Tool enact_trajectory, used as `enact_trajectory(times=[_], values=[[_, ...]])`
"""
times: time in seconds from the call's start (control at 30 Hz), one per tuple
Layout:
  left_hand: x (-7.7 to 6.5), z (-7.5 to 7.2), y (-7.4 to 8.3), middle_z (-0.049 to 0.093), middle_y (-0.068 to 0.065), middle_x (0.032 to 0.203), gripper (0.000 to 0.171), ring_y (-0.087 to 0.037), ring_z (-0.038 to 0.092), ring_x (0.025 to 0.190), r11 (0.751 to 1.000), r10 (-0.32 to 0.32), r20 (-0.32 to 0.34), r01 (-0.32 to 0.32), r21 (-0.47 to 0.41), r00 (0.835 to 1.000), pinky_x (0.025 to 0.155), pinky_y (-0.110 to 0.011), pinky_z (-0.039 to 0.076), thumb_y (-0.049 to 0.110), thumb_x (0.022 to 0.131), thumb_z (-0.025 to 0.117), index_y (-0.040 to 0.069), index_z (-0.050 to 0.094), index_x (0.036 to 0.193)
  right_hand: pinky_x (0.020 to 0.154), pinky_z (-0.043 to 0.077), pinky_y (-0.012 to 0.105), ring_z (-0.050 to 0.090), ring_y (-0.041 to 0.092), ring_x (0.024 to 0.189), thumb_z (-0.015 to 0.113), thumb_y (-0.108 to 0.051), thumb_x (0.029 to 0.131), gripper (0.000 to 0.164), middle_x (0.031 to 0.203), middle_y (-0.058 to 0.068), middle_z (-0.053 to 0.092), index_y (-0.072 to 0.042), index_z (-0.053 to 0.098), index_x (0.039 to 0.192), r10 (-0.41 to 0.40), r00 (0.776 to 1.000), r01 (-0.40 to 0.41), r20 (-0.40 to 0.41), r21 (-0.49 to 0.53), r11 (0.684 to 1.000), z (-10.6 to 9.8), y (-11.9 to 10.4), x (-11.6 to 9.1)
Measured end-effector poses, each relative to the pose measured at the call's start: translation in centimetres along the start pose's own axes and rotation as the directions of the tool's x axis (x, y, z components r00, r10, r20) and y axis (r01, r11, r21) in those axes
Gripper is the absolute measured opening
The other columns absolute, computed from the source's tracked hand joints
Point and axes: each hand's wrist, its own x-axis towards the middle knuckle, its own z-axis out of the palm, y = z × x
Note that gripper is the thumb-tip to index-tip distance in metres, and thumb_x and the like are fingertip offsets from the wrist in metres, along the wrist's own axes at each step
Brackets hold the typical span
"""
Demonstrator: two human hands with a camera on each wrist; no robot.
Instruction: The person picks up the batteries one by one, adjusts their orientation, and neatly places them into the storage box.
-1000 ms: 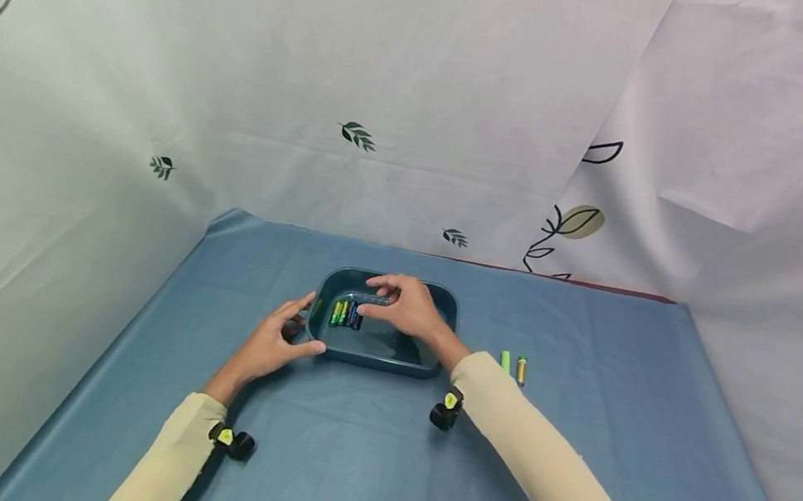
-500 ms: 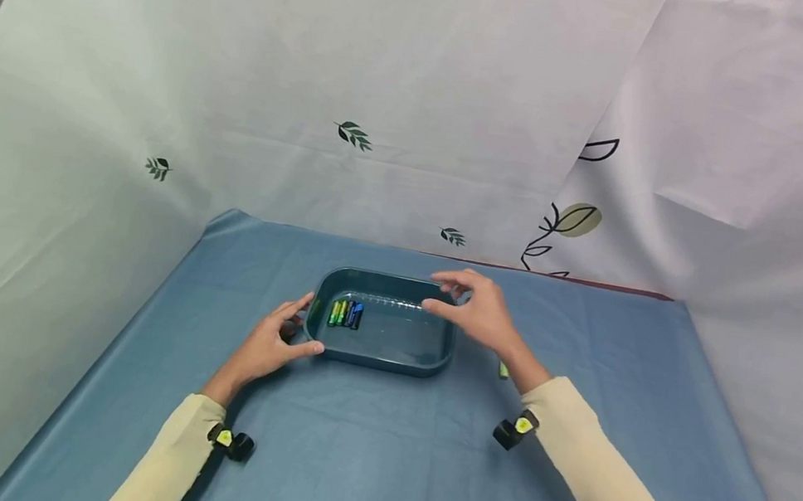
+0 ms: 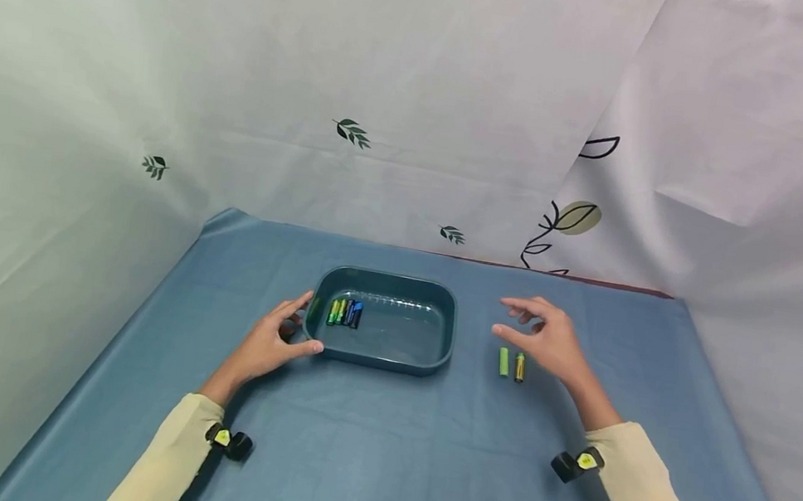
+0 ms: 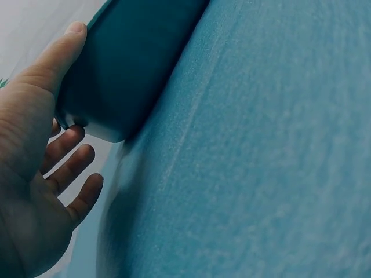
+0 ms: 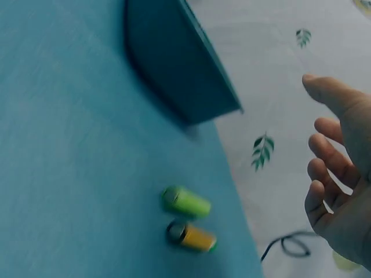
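Note:
A dark teal tray (image 3: 388,359) sits on the blue cloth. In its left part several batteries (image 3: 344,313), green and dark blue, stand out side by side. My left hand (image 3: 269,345) touches the tray's left end with fingers spread, the thumb at the front corner; in the left wrist view the thumb (image 4: 64,52) lies along the rim. Right of the tray are a light green battery (image 3: 504,362) and a gold-and-black battery (image 3: 519,369). My right hand (image 3: 545,335), fingers loosely bent and holding nothing, is raised just beyond these two.
Blue cloth (image 3: 361,454) covers the table. White printed fabric (image 3: 421,94) hangs behind and on both sides. Each wrist carries a small black camera, the right one (image 3: 574,462) over the cloth.
My right hand has moved from above the tray's batteries out to the right, near the two loose batteries. My left hand stays at the tray's left end.

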Motion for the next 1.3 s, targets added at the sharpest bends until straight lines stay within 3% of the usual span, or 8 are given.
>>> enact_trajectory(times=[0.13, 0.63, 0.87, 1.3], values=[[0.1, 0.0, 0.0, 0.042, -0.014, 0.155, 0.096, -0.038, 0.055, 0.125, 1.000, -0.003, 0.001, 0.003, 0.008, 1.000, 0.098, -0.059, 0.047, 0.043, 0.085, 0.084, 0.025, 0.031, 0.163, 0.076, 0.049, 0.032, 0.060, 0.032, 0.098, 0.083, -0.028, 0.088, 0.047, 0.114, 0.016, 0.068, -0.012, 0.071, 0.131, -0.012, 1.000, 0.012, 0.018, -0.006, 1.000, -0.3, 1.7, -1.2], [0.0, 0.1, -0.1, 0.042, -0.014, 0.155, 0.097, -0.038, 0.054, 0.124, 1.000, -0.004, -0.008, 0.004, 0.004, 1.000, 0.098, -0.059, 0.046, 0.043, 0.085, 0.084, 0.021, 0.031, 0.163, 0.072, 0.047, 0.032, 0.058, 0.020, 0.094, 0.087, -0.034, 0.084, 0.061, 0.111, 0.009, 0.067, -0.007, 0.068, 0.135, 0.006, 0.999, 0.001, 0.047, -0.156, 0.988, -0.5, 6.6, -4.7], [0.0, 0.1, -0.1, 0.042, -0.014, 0.155, 0.097, -0.037, 0.054, 0.124, 1.000, -0.001, -0.008, 0.001, 0.001, 1.000, 0.097, -0.059, 0.047, 0.042, 0.085, 0.085, 0.021, 0.031, 0.163, 0.078, 0.047, 0.040, 0.057, 0.017, 0.093, 0.089, -0.039, 0.080, 0.066, 0.107, 0.002, 0.066, -0.009, 0.068, 0.135, 0.013, 0.998, 0.000, 0.067, -0.183, 0.983, -0.2, 7.6, -5.3], [0.0, 0.0, 0.0, 0.042, -0.014, 0.155, 0.098, -0.036, 0.053, 0.123, 1.000, -0.007, -0.001, 0.007, -0.001, 1.000, 0.097, -0.058, 0.047, 0.042, 0.085, 0.085, 0.020, 0.031, 0.163, 0.079, 0.047, 0.036, 0.056, 0.013, 0.091, 0.089, -0.048, 0.078, 0.068, 0.102, -0.004, 0.062, -0.012, 0.070, 0.133, 0.045, 0.989, -0.016, 0.139, -0.207, 0.978, 0.0, 8.1, -5.4]])
